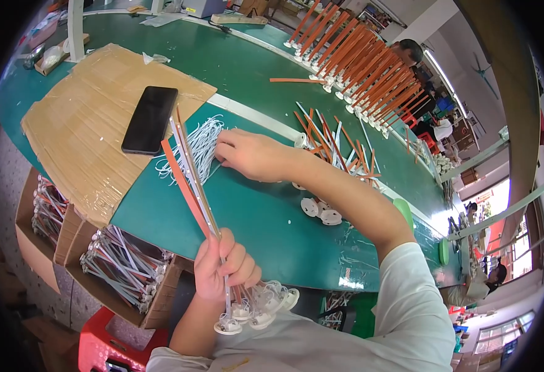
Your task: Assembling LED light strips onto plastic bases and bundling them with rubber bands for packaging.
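My left hand (225, 266) is closed around several long, thin strips (193, 180), orange and whitish. They stand tilted, tops toward the phone; white round bases (263, 310) with clear loops hang at their lower ends below the hand. My right hand (250, 155) reaches across the table to a loose bundle of thin white cords (201, 146). Its fingers are curled and pinched together at the cords' right edge; the fingertips are partly hidden, so how many cords they grip does not show.
A black phone (150, 119) lies on flattened cardboard (86, 118). Loose strips (340, 146) and white round parts (321, 211) lie right of the cords. Upright orange strips on bases (359, 68) fill the far right. Boxes of strip assemblies (123, 266) and a red stool (101, 338) stand lower left.
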### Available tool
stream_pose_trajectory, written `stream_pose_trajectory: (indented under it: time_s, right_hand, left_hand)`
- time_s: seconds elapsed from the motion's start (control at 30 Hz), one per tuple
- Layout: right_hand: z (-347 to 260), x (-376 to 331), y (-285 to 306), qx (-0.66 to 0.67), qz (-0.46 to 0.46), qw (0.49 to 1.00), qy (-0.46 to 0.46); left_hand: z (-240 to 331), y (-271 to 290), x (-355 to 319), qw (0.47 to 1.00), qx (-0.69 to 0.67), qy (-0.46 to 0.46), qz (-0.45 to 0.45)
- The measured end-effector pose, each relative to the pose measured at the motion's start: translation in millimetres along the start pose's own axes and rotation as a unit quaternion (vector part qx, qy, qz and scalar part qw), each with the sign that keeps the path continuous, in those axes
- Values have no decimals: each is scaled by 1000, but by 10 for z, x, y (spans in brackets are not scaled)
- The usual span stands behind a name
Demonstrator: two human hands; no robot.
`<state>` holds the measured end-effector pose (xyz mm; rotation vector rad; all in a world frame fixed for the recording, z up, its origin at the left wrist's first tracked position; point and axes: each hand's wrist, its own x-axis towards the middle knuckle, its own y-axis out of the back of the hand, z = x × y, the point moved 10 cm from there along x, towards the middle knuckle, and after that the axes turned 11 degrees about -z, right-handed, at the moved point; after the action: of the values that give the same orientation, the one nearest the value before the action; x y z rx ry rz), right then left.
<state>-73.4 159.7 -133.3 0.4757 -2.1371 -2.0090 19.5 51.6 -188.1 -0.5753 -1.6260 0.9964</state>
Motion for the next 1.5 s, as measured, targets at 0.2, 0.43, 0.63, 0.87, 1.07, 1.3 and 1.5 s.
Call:
stream_pose_trajectory:
  time_s: [0.2, 0.43, 0.63, 0.87, 1.07, 1.3, 1.5]
  right_hand:
    - [-150, -42, 52, -23, -56, 998, -1]
    - [-278, -371, 293, 48, -121, 985, -117]
    - [-119, -866, 243, 322, -111, 888, -308]
    - [-1095, -1934, 477, 299, 181, 892, -285]
    - [-1629, -2276, 414, 348, 170, 910, -151]
    - [-1730, -2942, 82, 456, 356, 763, -286]
    - [-2272, -3235, 5, 223, 448, 832, -241]
  left_hand:
    - [-78, -25, -25, 999, 33, 33, -19]
    - [-146, -120, -57, 995, 84, 48, -27]
    - [-443, -279, -121, 993, 80, 86, -35]
    - [-887, -533, -210, 987, 63, 142, -51]
    - [-1549, -720, -468, 955, 46, 276, -97]
    - [-1708, -503, -504, 944, 221, 244, -7]
    - [-1866, -463, -479, 706, 656, 259, -66]
